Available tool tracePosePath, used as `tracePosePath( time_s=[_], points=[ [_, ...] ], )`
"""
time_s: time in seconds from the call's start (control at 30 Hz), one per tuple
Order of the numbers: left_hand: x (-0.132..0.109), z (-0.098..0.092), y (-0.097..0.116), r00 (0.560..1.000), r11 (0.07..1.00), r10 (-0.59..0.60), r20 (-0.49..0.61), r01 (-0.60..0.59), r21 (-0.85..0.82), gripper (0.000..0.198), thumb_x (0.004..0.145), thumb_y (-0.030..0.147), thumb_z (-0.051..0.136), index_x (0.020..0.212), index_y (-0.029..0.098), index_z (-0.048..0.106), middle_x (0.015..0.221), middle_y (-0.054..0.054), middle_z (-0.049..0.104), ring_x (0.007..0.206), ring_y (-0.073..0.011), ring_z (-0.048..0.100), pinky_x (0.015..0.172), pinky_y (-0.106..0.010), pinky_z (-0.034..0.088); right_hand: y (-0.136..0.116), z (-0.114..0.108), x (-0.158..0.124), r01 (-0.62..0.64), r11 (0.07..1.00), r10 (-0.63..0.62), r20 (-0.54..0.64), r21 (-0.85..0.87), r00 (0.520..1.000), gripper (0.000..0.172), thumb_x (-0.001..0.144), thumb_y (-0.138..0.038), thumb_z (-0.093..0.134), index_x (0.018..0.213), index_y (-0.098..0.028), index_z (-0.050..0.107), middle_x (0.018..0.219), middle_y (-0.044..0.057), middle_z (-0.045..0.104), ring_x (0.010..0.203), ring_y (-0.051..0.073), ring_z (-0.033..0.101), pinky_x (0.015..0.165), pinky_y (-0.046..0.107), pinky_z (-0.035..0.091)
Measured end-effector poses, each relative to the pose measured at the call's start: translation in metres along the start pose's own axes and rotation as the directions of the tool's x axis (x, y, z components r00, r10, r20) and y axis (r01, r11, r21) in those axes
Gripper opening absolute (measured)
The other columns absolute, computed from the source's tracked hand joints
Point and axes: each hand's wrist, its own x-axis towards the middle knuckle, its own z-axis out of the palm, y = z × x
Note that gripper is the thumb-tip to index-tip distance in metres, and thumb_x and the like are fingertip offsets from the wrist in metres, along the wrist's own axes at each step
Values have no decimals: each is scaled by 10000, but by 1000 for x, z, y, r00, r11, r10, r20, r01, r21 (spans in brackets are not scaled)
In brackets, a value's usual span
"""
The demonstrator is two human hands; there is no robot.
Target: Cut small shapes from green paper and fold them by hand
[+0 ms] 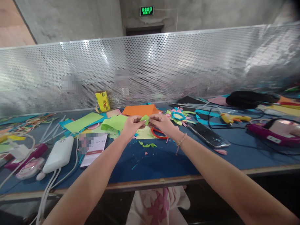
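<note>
A small green paper piece (146,119) sits between the left hand (131,127) and right hand (163,124), both pinching it. It seems already cut, though unattached; just right of the hands, a layered paper flower (178,115) looks largely assembled.

Paper piece (146,119) between left hand (132,125) and right hand (163,123), power bank (59,153) left, glue gun (231,117) right on table (153,166)
</note>
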Motion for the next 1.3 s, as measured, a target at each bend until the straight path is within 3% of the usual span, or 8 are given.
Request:
tracePosePath(
  time_s=[0.27,0.5,0.73,0.83,0.93,1.03,1.17,1.3],
  points=[
    [-3,3,2,995,989,-84,54,90,-117,121,611,183,641,705,117,603,619,-15,603,555,-86,569,631,-241,486,-5,0,-2,64,993,-67,-32,-102,997,152,666,-305,595,736,-170,593,647,-2,602,552,93,558,606,264,493],
    [-5,6,6,988,976,-150,-24,145,-165,154,590,204,666,637,132,538,550,19,558,535,-101,585,602,-248,487,-1,-3,0,169,955,-191,-68,-245,979,215,663,-180,562,877,-166,564,773,35,604,695,126,577,666,287,488],
    [-5,7,3,981,969,-192,-11,188,-159,131,601,164,652,599,118,530,523,-13,579,546,-116,599,634,-263,495,-5,0,-4,261,909,-294,-57,-325,954,231,696,-146,530,924,-168,562,846,53,609,781,138,593,711,287,493],
    [-4,6,1,975,945,-222,-9,212,-249,69,614,111,621,620,108,553,544,-26,594,581,-130,613,680,-286,498,-7,2,-6,339,830,-398,-46,-442,916,252,704,-114,517,944,-172,570,881,58,616,785,142,599,727,302,499],
    [-2,5,1,966,912,-258,26,252,-325,30,636,80,581,657,101,582,609,-62,634,628,-143,624,733,-307,493,-9,2,-8,437,648,-544,22,-624,838,262,720,-86,503,948,-185,588,894,58,623,815,156,589,763,332,491],
    [-1,3,1,955,882,-292,45,287,-374,47,661,83,554,662,107,594,643,-76,653,654,-148,629,781,-317,484,-12,0,-9,504,504,-609,125,-702,783,224,771,-114,480,926,-210,611,897,49,638,881,169,578,806,357,473],
    [0,3,3,957,873,-286,50,282,-398,76,673,74,536,661,102,605,654,-85,660,666,-151,633,821,-328,472,-10,-3,-9,577,441,-630,220,-688,745,240,815,-138,446,941,-231,628,953,33,652,915,149,582,835,334,465],
    [-1,2,3,963,871,-263,60,264,-414,112,667,37,513,637,97,603,651,-85,661,664,-150,636,825,-330,472,-7,-3,-8,572,424,-633,221,-703,742,275,808,-123,450,985,-240,625,938,26,664,891,147,594,823,327,471]
  ],
)
